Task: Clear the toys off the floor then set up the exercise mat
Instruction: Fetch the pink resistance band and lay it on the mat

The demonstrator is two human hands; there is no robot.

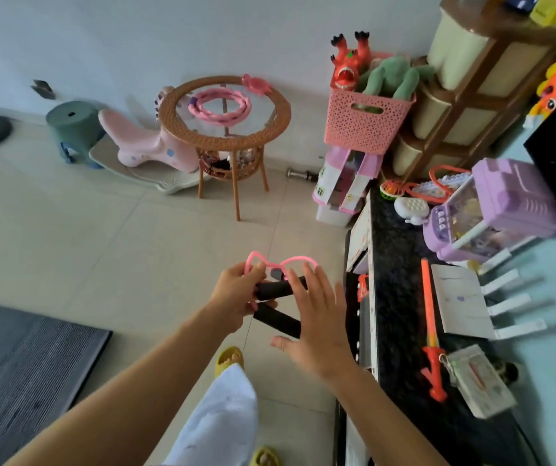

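Skipping rope [271, 290], black handles, pink cord: gripped in left hand [236, 299] at frame centre, above the floor [101, 237]. Right hand [317, 326]: fingers spread wide, touching the handles. Grey exercise mat [24, 368] lies at 8 o'clock.

- The jump rope [271, 280] I see has matt black foam-looking handles and a smooth pink plastic cord.
- The floor [101, 230] is smooth, faintly glossy tile.
- The exercise mat [17, 364] looks dark, ribbed and matt.
- The round table [224, 136] is brown woven wicker with a glass top.
- The pink basket [367, 126] is perforated plastic.
- The countertop [401, 314] is speckled black polished stone.
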